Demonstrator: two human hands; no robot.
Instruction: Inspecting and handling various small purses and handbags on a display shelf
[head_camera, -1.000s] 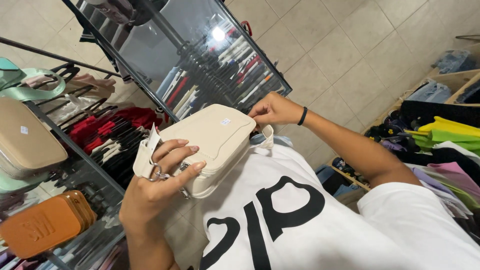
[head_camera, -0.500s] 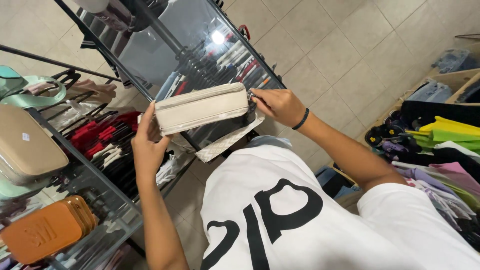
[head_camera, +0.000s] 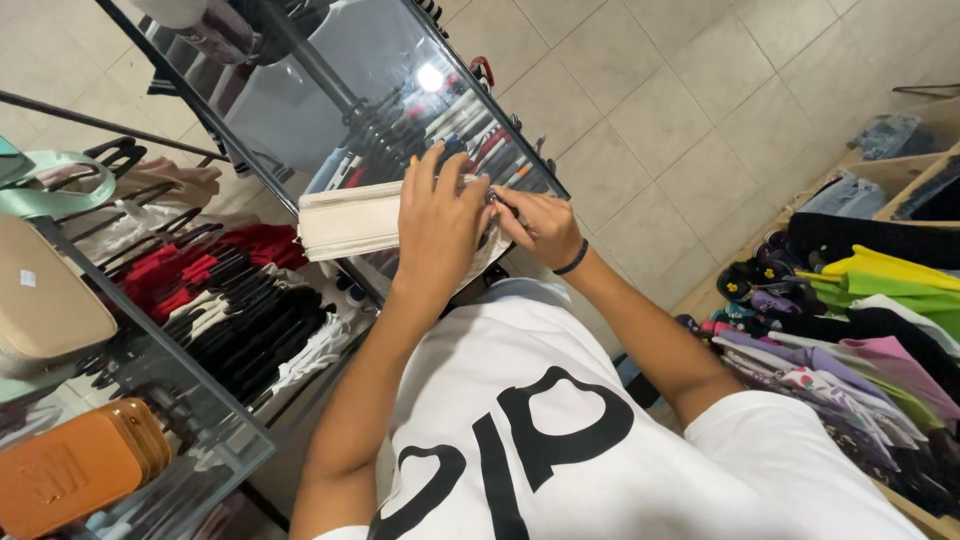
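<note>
one cream bag | left hand clasps it | right hand seemingly pinches its end

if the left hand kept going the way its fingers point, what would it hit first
Probably the glass shelf just past the cream bag that the left hand holds; depth is hard to judge from above.

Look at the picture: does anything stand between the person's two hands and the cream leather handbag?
Nothing visible does. The left hand lies directly on the cream leather handbag, covering its right part, and the right hand touches the bag's end beside it, above the glass shelf.
</note>
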